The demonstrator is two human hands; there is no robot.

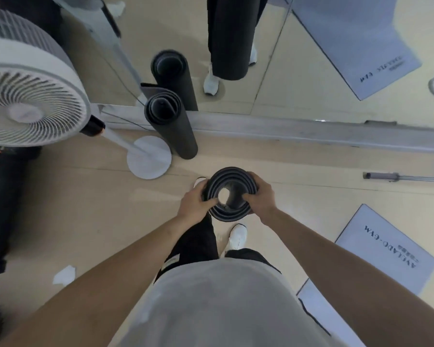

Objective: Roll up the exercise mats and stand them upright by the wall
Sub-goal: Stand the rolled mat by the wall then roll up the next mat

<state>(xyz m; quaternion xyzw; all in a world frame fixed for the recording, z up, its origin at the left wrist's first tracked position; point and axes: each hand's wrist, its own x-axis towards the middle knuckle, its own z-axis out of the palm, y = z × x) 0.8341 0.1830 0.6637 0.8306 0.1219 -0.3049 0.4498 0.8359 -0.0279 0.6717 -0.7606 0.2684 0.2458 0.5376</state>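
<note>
I look straight down the open end of a dark rolled mat [229, 177] that I hold upright in front of my legs. My left hand [198, 200] grips its left side and my right hand [259, 196] grips its right side, fingers hooked over the top rim. A second rolled dark mat [172, 126] stands upright against the mirror wall [311, 71], ahead and to the left. Its reflection and mine show in the mirror.
A white pedestal fan [28, 96] with a round base [149, 160] stands left of the standing mat. A grey flat mat with lettering [386, 249] lies on the floor at right. A metal bar [401, 177] lies by the wall's base. A crumpled white scrap [64, 275] lies at lower left.
</note>
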